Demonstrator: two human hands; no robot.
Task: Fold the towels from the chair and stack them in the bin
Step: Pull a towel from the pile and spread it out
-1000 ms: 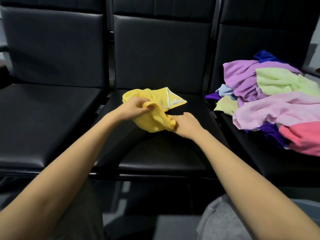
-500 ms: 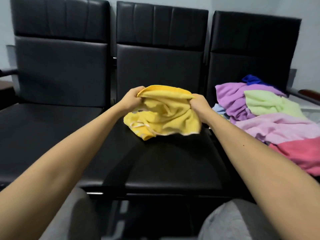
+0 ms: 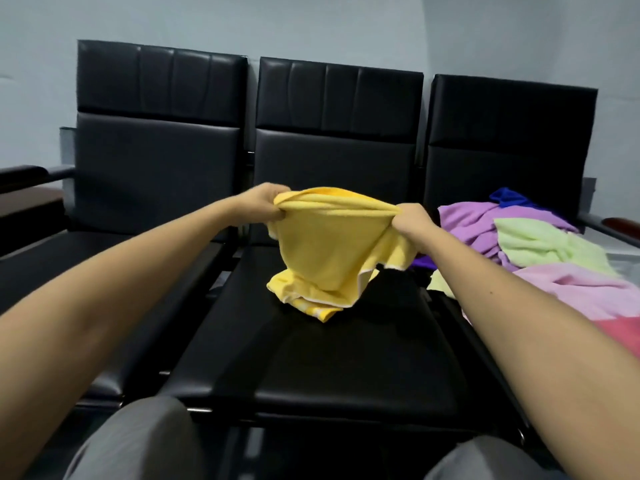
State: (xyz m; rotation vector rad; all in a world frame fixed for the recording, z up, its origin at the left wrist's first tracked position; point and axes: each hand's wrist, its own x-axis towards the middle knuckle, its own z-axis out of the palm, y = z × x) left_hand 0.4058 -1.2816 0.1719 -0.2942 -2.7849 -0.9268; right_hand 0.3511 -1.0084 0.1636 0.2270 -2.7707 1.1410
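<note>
A yellow towel (image 3: pixel 332 251) hangs between two bare hands above the seat of the middle chair (image 3: pixel 311 358). Its top edge runs taut from one grip to the other and is bunched at both ends. Below the grips the cloth sags in a loose cone. Its lowest folds lie crumpled on the seat, where a pale hem shows.

The towel looks soft, light and limp. It will likely not hold any shape by itself and should drape wherever it is unsupported. The best places to hold it are probably two neighbouring corners along the hem, so that it hangs flat for folding.

The left hand (image 3: pixel 265 206) has its fingers curled tight around the left end of the top edge. The right hand (image 3: pixel 414 220) clenches the right end in the same way, with the back of the hand toward the camera. Both bare forearms reach forward, spread apart.

Just right of the right-hand grip and lower, a pile of towels (image 3: pixel 540 244) in purple, green, pink, blue and red lies heaped on the right chair (image 3: pixel 512 133). Well left of the left-hand grip stands the left chair (image 3: pixel 104 265). Grey-clad knees (image 3: pixel 138 441) show nearest the camera. No bin is in view.
</note>
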